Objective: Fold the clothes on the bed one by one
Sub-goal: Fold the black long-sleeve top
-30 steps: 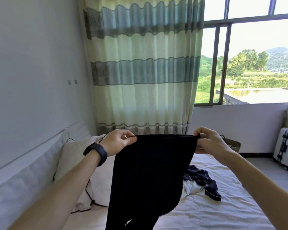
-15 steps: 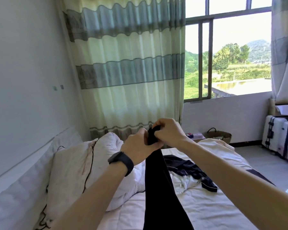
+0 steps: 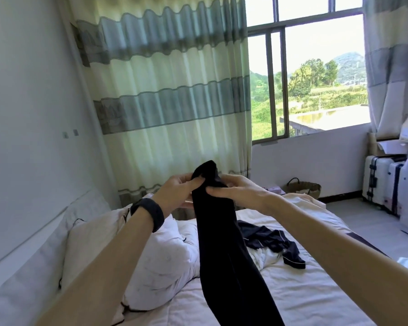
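Note:
A long black garment (image 3: pixel 224 250) hangs doubled lengthwise in front of me, above the white bed (image 3: pixel 304 292). My left hand (image 3: pixel 174 194), with a black band at the wrist, pinches its top edge from the left. From the right, my right hand (image 3: pixel 236 191) pinches the same top edge, the two hands close together. A small fold of the cloth sticks up above my fingers. Farther back on the bed lies a crumpled dark blue garment (image 3: pixel 271 241) with white piping, on top of some white cloth (image 3: pixel 266 257).
White pillows (image 3: pixel 137 252) lie at the left by the headboard and wall. A striped curtain (image 3: pixel 165 90) covers the window behind the bed. A woven basket (image 3: pixel 304 187) stands under the window, and white suitcases (image 3: pixel 382 182) stand at the right on the tiled floor.
One second ago my hands held the black garment spread wide by its top edge. They have come together, so the garment now hangs doubled and narrow.

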Demonstrator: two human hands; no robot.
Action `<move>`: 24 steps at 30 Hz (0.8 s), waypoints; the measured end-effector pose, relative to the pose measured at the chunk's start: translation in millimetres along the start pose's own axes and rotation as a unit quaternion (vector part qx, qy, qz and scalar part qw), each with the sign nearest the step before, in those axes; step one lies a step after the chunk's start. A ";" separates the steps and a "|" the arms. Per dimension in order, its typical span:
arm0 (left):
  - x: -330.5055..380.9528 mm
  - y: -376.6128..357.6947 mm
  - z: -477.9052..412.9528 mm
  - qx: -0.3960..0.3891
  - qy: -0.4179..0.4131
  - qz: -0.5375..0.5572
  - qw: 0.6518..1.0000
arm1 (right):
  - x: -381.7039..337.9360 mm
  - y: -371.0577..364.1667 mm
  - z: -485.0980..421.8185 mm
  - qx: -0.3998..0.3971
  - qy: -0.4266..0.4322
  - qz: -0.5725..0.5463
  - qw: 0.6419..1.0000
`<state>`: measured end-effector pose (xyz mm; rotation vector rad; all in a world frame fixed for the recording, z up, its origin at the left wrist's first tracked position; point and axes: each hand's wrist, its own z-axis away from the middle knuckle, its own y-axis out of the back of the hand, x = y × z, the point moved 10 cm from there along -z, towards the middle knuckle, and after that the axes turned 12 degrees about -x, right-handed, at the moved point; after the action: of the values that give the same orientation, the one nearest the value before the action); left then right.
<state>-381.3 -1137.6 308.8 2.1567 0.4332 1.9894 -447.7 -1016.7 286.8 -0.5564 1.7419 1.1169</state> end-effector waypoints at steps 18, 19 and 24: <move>-11.1 42.2 13.0 0.076 0.036 0.001 0.996 | 12.8 29.6 12.4 0.164 0.023 -0.063 0.984; -9.6 43.6 12.3 0.091 0.032 0.001 0.995 | 7.7 31.4 18.4 0.210 0.026 -0.019 0.977; 5.9 23.1 2.0 0.083 0.015 -0.053 0.995 | -12.6 -20.1 19.2 0.219 0.039 0.131 0.966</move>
<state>-376.9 -1157.2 321.5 2.1502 0.7252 1.9948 -417.7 -1011.0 286.9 -0.0994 2.0959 0.8486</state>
